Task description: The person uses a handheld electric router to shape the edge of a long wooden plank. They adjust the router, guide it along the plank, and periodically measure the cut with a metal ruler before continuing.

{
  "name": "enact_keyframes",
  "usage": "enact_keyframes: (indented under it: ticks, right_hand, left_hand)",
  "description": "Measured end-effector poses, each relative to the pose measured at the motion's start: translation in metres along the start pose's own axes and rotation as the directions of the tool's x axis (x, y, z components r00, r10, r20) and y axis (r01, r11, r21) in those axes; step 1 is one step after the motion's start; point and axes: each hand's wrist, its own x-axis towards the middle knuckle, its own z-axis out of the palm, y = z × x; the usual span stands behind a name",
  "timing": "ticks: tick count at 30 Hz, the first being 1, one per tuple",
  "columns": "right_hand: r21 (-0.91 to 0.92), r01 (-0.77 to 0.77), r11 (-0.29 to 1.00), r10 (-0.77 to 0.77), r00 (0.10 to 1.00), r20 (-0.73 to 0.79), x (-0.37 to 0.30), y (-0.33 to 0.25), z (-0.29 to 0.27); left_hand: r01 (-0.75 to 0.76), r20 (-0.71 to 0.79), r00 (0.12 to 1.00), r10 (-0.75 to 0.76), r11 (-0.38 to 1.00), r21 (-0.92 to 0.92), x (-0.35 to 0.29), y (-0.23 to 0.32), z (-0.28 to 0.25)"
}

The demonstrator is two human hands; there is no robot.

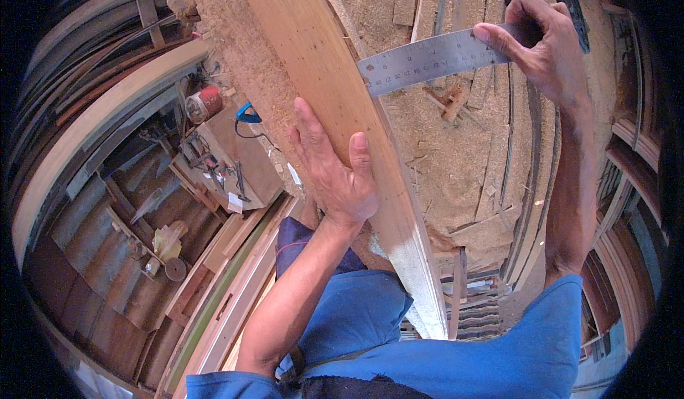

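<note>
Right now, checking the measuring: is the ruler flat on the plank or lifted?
Lifted: the right hand holds the ruler; only its tip reaches the plank.

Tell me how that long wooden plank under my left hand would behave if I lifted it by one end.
The plank looks thick and straight, so probably stiff, hardly sagging. Its length suggests it is end-heavy and apt to swing. The left hand lies flat on its smooth face, so it could slide on the sawdust-covered bench.
</note>
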Motion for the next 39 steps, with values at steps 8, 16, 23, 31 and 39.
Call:
enact_keyframes:
  ticks: [8, 16, 23, 31, 39]
  right_hand:
    - [-0.031, -0.025, 0.999, 0.025, 1.0, -0.003, -0.003, -0.003, -0.002]
    - [-0.097, -0.024, 0.995, 0.022, 1.0, -0.016, -0.004, -0.006, -0.003]
    - [-0.045, -0.025, 0.999, 0.023, 0.999, -0.029, -0.004, -0.003, 0.001]
    - [0.01, 0.019, 1.0, -0.019, 0.999, -0.028, 0.011, -0.001, 0.002]
    - [0.06, -0.142, 0.988, 0.135, 0.984, 0.113, 0.021, -0.005, -0.012]
  left_hand:
    - [-0.019, -0.006, 1.0, 0.019, 0.999, 0.028, 0.001, 0.0, 0.0]
    - [-0.022, -0.012, 1.0, 0.022, 1.0, 0.023, 0.001, 0.0, 0.0]
    - [-0.024, -0.029, 0.999, 0.025, 0.999, 0.026, 0.001, 0.0, 0.002]
    - [-0.03, -0.035, 0.999, 0.03, 0.999, 0.019, 0.001, 0.0, 0.002]
    - [0.001, -0.031, 1.0, -0.002, 1.0, -0.031, 0.0, 0.0, 0.002]
